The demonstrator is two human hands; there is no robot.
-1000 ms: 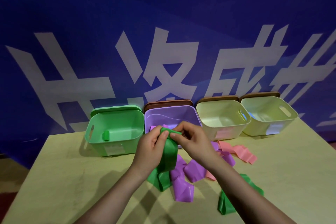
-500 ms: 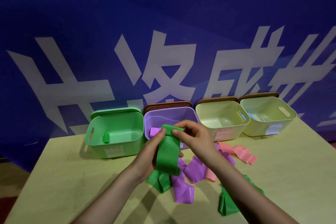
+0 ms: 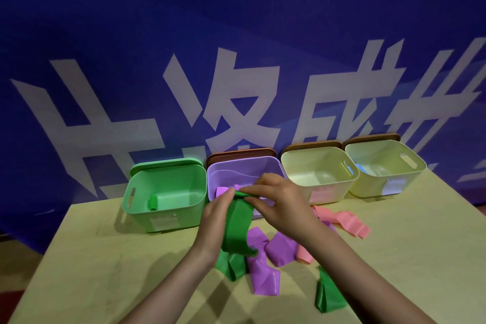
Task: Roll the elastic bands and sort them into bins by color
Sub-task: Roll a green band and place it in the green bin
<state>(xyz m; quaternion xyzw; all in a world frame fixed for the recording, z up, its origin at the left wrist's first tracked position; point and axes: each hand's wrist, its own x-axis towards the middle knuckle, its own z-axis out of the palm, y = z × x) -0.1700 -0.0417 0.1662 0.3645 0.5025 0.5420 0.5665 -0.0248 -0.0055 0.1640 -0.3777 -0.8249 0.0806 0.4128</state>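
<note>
— While both hands were up in front of the bins, what were they actually doing?

— The left hand [image 3: 214, 214] and the right hand [image 3: 276, 198] each pinched the top edge of a wide, flat, dark green elastic band [image 3: 236, 223], fingers and thumbs curled onto it. It hung down between them, its lower end reaching the pale wooden table [image 3: 105, 258] among the loose bands.

— Was it rolled?

— Only begun, I judged. Just the top edge looked turned over, held right in front of the lilac plastic bin [image 3: 244, 168].

— So where should it have gone?

— Into the green plastic bin [image 3: 165, 192] just to the left, where one small green roll [image 3: 152, 201] already lay.

— How would you have done the rolling well?

— Kept the edges square and the turns tight, I'd say, feeding the strip up evenly so it didn't spiral into a cone. That thin stretchy stuff looked ready to spring open, so a firm pinch until the drop seemed wise.

— Much left?

— Plenty: crumpled purple bands [image 3: 263, 268], a pink band [image 3: 342, 221] and another green band [image 3: 328, 297] lay unrolled.
</note>
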